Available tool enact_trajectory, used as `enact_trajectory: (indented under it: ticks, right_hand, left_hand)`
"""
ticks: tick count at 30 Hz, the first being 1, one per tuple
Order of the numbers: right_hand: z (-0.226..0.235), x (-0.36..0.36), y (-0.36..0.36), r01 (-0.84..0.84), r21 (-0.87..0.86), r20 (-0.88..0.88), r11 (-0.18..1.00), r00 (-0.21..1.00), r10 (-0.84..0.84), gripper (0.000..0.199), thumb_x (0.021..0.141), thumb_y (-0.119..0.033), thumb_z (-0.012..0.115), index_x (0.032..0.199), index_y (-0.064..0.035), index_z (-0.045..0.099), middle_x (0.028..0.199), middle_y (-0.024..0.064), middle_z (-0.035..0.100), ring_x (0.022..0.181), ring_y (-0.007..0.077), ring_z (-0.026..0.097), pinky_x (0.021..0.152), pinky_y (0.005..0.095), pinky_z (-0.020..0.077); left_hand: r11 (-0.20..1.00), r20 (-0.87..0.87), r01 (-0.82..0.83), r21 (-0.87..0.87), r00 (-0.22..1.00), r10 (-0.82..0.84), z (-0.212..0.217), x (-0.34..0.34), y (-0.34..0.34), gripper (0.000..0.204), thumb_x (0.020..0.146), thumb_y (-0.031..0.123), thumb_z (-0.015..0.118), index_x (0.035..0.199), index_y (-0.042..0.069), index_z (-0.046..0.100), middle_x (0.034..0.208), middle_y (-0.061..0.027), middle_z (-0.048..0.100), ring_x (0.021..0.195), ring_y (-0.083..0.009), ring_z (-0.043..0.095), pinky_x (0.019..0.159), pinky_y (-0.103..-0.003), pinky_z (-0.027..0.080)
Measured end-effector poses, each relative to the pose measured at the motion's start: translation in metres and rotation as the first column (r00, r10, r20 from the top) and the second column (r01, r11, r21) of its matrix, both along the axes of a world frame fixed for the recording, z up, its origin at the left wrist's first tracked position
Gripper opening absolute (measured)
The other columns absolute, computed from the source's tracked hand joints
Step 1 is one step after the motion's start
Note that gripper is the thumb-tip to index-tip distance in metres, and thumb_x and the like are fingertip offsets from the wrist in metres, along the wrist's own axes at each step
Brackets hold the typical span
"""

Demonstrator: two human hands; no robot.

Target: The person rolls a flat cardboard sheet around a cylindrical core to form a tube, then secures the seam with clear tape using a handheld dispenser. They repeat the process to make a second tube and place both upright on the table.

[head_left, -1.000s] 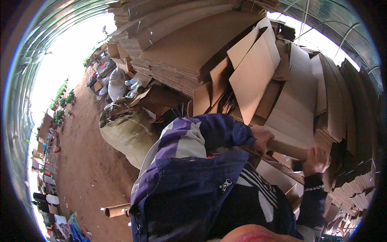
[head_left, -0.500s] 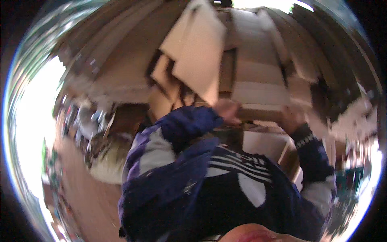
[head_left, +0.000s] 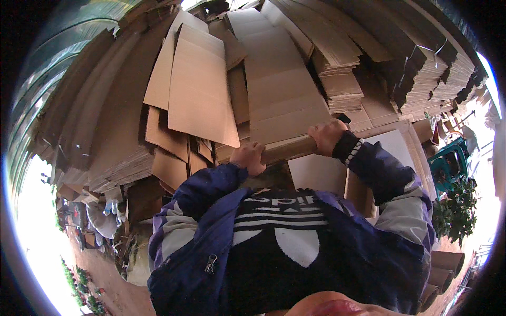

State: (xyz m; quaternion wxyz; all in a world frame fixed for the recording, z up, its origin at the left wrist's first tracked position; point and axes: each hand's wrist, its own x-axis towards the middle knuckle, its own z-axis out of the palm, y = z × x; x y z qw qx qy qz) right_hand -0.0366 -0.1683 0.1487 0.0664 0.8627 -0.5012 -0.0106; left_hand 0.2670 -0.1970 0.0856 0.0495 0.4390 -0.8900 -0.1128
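A long, creased cardboard sheet point(head_left: 279, 79) slopes away from the person between other cardboard, its folded near edge held at both corners. The left hand point(head_left: 249, 159) has its fingers curled closed around the left corner; the right hand point(head_left: 328, 137) has its fingers bent tightly over the right corner. Left of the sheet, a paler cardboard panel point(head_left: 199, 84) leans at a tilt, its lowest corner near the left hand. A white panel point(head_left: 315, 173) lies just below the held edge. Flattened cardboard stacks rise farther out, one at left point(head_left: 116, 105) and one at right point(head_left: 340, 84). Beyond, at right, are a leafy plant point(head_left: 456, 210) and brown tubes point(head_left: 440, 276).
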Motion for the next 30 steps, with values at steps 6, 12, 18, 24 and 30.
enact_trajectory:
  ticks: [6,12,18,24,30]
  right_hand:
    - [-0.031,-0.009,-0.001,-0.01,-0.097,0.037,0.995,0.999,0.014,0.033,0.073,-0.033,0.073,0.097,-0.0103,0.065,0.094,0.0142,0.07,0.09,0.0315,0.07,0.08,0.044,0.0564]
    - [-0.05,0.004,-0.003,0.055,-0.051,-0.009,0.997,0.998,-0.055,0.023,0.074,-0.028,0.069,0.091,-0.0132,0.064,0.091,0.0083,0.07,0.09,0.0295,0.069,0.081,0.043,0.0549]
    - [-0.036,-0.008,-0.01,-0.136,-0.375,0.055,0.917,0.984,0.168,0.014,0.081,-0.023,0.061,0.091,-0.0135,0.064,0.083,0.0066,0.068,0.079,0.0275,0.068,0.076,0.0402,0.0511]
    - [-0.028,0.008,-0.003,-0.108,-0.238,-0.01,0.965,0.994,0.109,0.008,0.084,-0.019,0.059,0.086,-0.0144,0.065,0.085,0.0055,0.068,0.083,0.0254,0.068,0.079,0.0425,0.0511]
    - [0.028,0.007,-0.023,-0.309,-0.427,-0.164,0.85,0.951,0.263,0.01,0.081,-0.027,0.059,0.085,-0.0184,0.061,0.083,-0.0012,0.059,0.088,0.0206,0.061,0.079,0.0402,0.0477]
  left_hand:
    - [0.949,0.015,0.033,0.313,0.999,-0.039,0.009,-0.007,-0.011,0.052,0.068,0.03,0.076,0.113,0.005,0.062,0.109,-0.0198,0.065,0.104,-0.0369,0.064,0.089,-0.047,0.053]
    - [0.98,0.04,-0.037,0.195,0.999,0.029,-0.011,-0.005,-0.003,0.06,0.069,0.036,0.079,0.117,0.003,0.061,0.112,-0.0219,0.067,0.108,-0.0402,0.063,0.088,-0.046,0.052]
    - [0.944,-0.225,0.088,0.318,0.974,-0.015,-0.031,-0.006,-0.013,0.057,0.069,0.036,0.078,0.114,0.005,0.062,0.104,-0.0213,0.068,0.102,-0.0376,0.065,0.085,-0.048,0.052]
    - [0.954,-0.097,-0.087,0.288,0.988,0.119,-0.033,-0.011,0.009,0.063,0.066,0.033,0.081,0.116,0.0,0.06,0.105,-0.0238,0.068,0.101,-0.0399,0.066,0.085,-0.047,0.051]
    - [0.9,-0.535,0.18,0.397,0.842,0.068,-0.026,-0.023,-0.001,0.06,0.067,0.03,0.082,0.115,0.001,0.059,0.103,-0.0222,0.068,0.1,-0.0418,0.065,0.086,-0.047,0.052]
